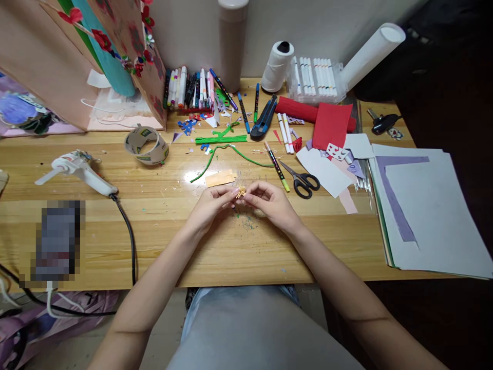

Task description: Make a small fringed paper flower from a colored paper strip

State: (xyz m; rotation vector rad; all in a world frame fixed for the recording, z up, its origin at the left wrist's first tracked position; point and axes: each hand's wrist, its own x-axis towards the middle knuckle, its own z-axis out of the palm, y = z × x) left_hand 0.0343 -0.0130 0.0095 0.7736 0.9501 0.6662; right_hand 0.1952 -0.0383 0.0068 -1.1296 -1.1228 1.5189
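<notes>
My left hand (pixel 215 203) and my right hand (pixel 270 202) meet over the wooden table, both closed in a pinch on a small yellowish fringed paper piece (pixel 241 192). Its frayed tips stick up between my thumbs. Just behind my left hand lies a flat orange-yellow paper strip (pixel 221 178). A bent green stem (pixel 215 150) arches on the table beyond it. Black-handled scissors (pixel 302 182) and a marker with a yellow-green end (pixel 277 167) lie to the right of my right hand.
Left are a white glue gun (pixel 87 172) with a black cable, a tape roll (pixel 146 146) and a blurred-out device (pixel 57 241). Behind are markers (pixel 188 88), a utility knife (pixel 264 118), red paper (pixel 332 126) and a thread spool (pixel 277 67). Paper sheets (pixel 454 210) lie right.
</notes>
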